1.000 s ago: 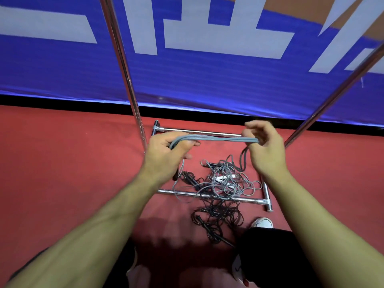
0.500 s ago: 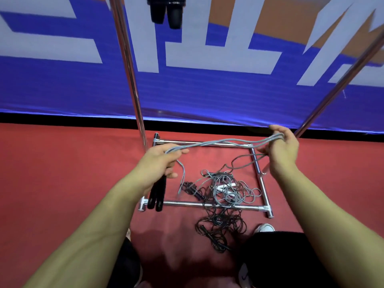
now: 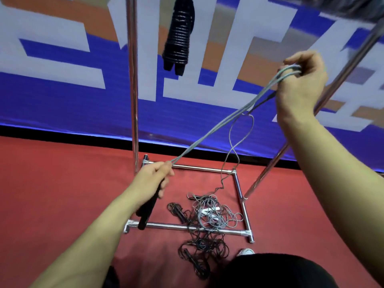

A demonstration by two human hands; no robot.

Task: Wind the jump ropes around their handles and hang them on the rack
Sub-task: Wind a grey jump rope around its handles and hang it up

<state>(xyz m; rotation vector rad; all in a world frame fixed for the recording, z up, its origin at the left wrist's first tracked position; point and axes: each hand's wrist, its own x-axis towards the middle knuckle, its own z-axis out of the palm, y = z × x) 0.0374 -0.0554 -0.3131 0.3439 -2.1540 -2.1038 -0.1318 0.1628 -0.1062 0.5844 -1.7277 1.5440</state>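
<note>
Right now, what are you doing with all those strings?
A person is tidying jump ropes. The left hand grips two black handles, and the right hand holds the grey rope up high, stretched tight between them. One black rope, already wound, hangs from the rack. A tangled pile of ropes waits on the red floor.
</note>
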